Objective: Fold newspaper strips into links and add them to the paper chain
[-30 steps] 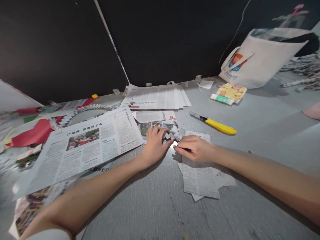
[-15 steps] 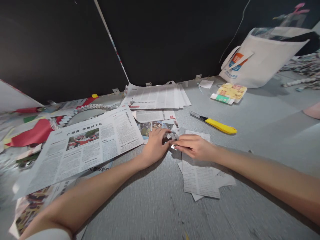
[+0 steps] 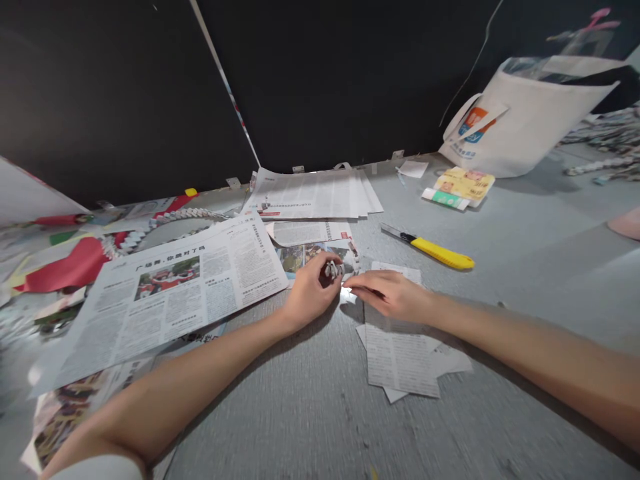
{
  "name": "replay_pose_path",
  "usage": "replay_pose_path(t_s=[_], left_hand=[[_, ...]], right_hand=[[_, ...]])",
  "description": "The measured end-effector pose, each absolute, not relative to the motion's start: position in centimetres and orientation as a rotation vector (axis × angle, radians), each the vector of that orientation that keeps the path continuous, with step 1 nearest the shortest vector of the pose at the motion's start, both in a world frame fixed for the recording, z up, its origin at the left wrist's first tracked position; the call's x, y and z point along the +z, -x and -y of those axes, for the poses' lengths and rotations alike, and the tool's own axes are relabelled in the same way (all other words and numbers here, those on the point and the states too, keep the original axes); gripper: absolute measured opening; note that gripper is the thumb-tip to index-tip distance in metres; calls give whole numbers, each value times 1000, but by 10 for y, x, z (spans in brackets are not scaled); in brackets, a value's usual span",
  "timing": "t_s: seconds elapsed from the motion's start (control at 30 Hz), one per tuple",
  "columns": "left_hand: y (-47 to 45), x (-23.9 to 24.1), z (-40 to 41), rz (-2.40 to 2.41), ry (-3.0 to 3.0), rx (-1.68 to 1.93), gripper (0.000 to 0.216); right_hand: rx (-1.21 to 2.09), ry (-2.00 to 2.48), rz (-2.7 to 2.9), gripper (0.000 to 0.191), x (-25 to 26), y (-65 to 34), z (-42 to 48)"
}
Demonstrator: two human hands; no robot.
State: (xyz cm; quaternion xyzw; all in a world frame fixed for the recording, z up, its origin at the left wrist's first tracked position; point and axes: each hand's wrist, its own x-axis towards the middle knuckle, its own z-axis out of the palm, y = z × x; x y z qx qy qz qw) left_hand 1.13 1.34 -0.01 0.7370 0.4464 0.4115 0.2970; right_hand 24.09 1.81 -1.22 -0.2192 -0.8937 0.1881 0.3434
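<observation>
My left hand (image 3: 309, 293) is closed round a small chain of folded newspaper pieces (image 3: 334, 269) held just above the grey table (image 3: 310, 413). My right hand (image 3: 393, 295) pinches a small folded paper piece (image 3: 347, 293) at its fingertips, touching the end of the chain. Both hands meet at the middle of the table. Under my right hand and wrist lie cut newspaper slips (image 3: 400, 357).
An open newspaper (image 3: 165, 293) lies to the left, with more sheets (image 3: 313, 193) behind. A yellow utility knife (image 3: 430, 248) rests to the right rear. A white tote bag (image 3: 530, 117), a small card pack (image 3: 457, 187), red paper (image 3: 65, 267) and a long folded paper chain (image 3: 165, 223) sit further off.
My left hand has curled tighter round the folded pieces and lifted them slightly. My right hand's fingertips have moved left, closer to the chain, with the small piece.
</observation>
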Motion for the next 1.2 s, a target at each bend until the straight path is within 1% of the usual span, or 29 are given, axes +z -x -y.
replay_pose_path(t_s=[0.13, 0.43, 0.5, 0.57, 0.67, 0.73, 0.93, 1.07, 1.2], left_hand=[[-10, 1, -13, -1154, -1965, 1134, 20], [-9, 1, -11, -1145, -2208, 1312, 18], [-9, 2, -10, -1116, -2190, 1280, 18], [-10, 4, -9, -1105, -2107, 1203, 23], [-12, 5, -10, -1168, -1933, 1133, 34], [-12, 5, -11, -1201, -1844, 1104, 36], [-10, 4, -15, -1236, -1778, 953, 27], [-10, 6, -14, -1183, -1685, 928, 28], [-11, 6, -13, -1149, -1592, 951, 37]], right_hand=[[509, 618, 2342, 28, -12, -241, -18], [702, 782, 2324, 13, -10, -242, -16], [754, 819, 2318, 10, -10, -243, -16], [801, 846, 2311, 8, -10, -244, -16], [834, 863, 2296, 10, -9, -244, -15], [828, 863, 2291, 11, -9, -244, -15], [782, 825, 2283, 14, -12, -243, -15], [782, 794, 2270, 12, -13, -244, -16], [709, 757, 2306, 14, -10, -243, -16]])
